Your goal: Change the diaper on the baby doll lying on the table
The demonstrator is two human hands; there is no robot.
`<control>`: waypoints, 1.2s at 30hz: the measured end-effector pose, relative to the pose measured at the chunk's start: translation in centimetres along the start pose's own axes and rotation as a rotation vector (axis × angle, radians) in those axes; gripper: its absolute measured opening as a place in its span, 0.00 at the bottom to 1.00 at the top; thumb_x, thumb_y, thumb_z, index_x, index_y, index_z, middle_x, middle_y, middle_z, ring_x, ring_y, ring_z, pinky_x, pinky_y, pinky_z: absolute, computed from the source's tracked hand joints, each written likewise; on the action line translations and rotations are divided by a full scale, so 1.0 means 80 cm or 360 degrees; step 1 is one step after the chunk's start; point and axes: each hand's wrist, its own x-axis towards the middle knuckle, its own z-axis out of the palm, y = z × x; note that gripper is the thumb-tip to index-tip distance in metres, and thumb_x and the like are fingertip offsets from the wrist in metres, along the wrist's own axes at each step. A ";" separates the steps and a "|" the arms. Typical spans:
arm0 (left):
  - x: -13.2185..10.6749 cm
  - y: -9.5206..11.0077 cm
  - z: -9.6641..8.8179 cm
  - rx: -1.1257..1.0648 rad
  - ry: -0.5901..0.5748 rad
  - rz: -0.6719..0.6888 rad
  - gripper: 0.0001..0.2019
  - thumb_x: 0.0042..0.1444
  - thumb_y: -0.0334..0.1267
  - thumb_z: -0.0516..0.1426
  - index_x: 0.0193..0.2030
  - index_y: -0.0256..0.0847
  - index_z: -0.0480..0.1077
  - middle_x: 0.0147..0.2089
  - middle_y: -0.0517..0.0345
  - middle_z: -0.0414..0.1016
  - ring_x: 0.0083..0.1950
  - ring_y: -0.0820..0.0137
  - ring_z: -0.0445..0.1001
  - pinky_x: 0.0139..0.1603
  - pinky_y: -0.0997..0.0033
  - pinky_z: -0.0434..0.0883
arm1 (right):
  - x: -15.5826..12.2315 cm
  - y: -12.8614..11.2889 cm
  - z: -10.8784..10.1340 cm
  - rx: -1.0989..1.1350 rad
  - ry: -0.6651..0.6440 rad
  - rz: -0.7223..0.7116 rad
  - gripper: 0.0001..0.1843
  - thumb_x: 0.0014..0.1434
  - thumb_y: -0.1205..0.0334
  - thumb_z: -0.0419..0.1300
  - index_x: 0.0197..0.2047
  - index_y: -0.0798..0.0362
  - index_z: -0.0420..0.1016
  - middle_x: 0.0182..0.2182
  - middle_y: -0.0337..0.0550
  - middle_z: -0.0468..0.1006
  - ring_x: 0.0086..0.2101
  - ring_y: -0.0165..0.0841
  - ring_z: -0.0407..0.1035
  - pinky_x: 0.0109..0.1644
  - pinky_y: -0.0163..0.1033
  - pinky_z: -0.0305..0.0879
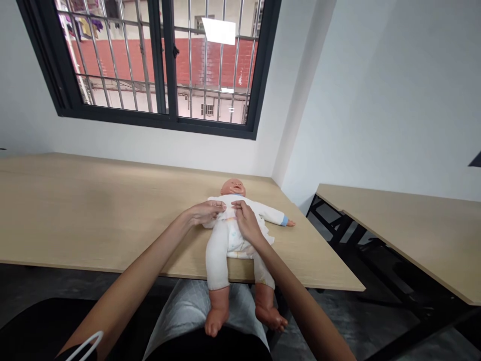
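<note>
A baby doll (217,260) lies on its back on the wooden table, head away from me, bare feet hanging over the front edge. It wears a white top (266,211) with a blue collar and cuff; the top spreads loosely at the sides. Around its hips is a white diaper (236,240) with a small print. Over the doll's chest, my left hand (208,211) pinches the cloth of the top near its middle. My right hand (246,220) is close beside it, fingertips also closed on the top. The exact edges of cloth between the fingers are too small to make out.
The wooden table (93,215) stretches left beneath a barred window (173,120). A second table (413,220) with black legs stands at the right, across a gap. My lap is under the doll's feet.
</note>
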 end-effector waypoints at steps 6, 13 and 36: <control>-0.006 0.007 0.008 0.0034 -0.0112 0.0003 0.14 0.55 0.45 0.61 0.43 0.37 0.72 0.41 0.51 0.76 0.38 0.68 0.75 0.39 0.67 0.74 | 0.000 -0.002 0.000 0.0022 -0.0033 0.0052 0.13 0.58 0.66 0.45 0.40 0.50 0.69 0.41 0.44 0.75 0.43 0.37 0.67 0.51 0.44 0.62; 0.005 0.020 -0.004 0.0289 -0.0120 0.0003 0.17 0.31 0.40 0.71 0.29 0.38 0.73 0.27 0.57 0.75 0.28 0.68 0.71 0.28 0.73 0.66 | 0.000 -0.006 -0.003 0.0023 -0.0035 0.0098 0.14 0.59 0.64 0.45 0.39 0.50 0.71 0.39 0.42 0.75 0.44 0.37 0.66 0.51 0.42 0.60; -0.024 -0.017 0.037 0.0550 0.0738 0.0554 0.13 0.47 0.42 0.62 0.39 0.43 0.69 0.44 0.54 0.72 0.50 0.61 0.69 0.55 0.59 0.63 | -0.061 -0.018 -0.070 0.0055 0.0209 -0.0100 0.19 0.63 0.49 0.51 0.53 0.44 0.73 0.60 0.43 0.66 0.61 0.40 0.55 0.69 0.55 0.35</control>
